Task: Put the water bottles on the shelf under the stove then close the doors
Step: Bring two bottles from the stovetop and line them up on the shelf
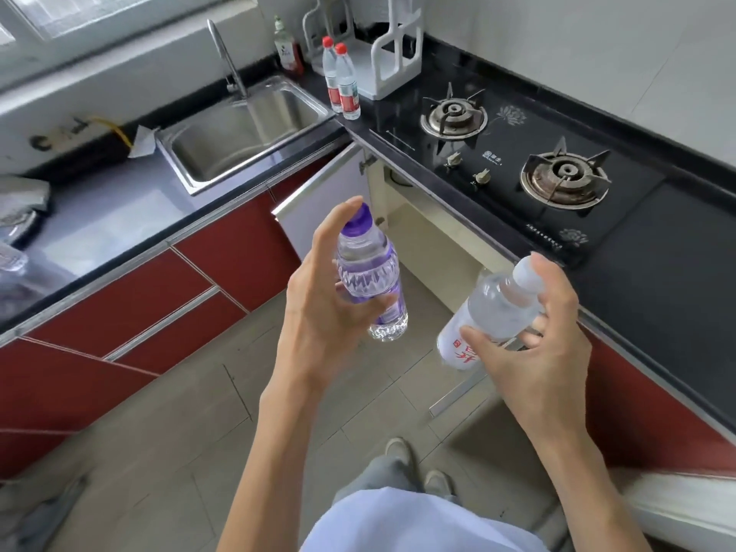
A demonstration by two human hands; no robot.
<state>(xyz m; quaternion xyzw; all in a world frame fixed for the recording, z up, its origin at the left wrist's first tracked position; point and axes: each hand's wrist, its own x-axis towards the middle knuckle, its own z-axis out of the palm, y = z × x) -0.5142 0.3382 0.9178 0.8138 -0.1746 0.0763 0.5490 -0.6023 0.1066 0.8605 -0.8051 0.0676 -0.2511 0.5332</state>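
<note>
My left hand (318,312) grips a clear water bottle with a purple cap and label (370,272), held upright over the floor. My right hand (533,340) holds a white-capped bottle with a white label and red print (490,316), tilted to the right. Both hang in front of the open cabinet under the stove (434,237), whose pale inside and shelf show. Its left door (322,205) stands swung open; a second door edge (458,392) juts out low by my right hand. Two red-capped water bottles (343,79) stand on the black counter beside the stove (513,153).
A steel sink (243,125) with a tap lies at the left, a white rack (390,61) and a red-liquid bottle (287,49) at the back corner. Red cabinet fronts (167,296) line the left. My feet (414,464) stand on the grey tiled floor.
</note>
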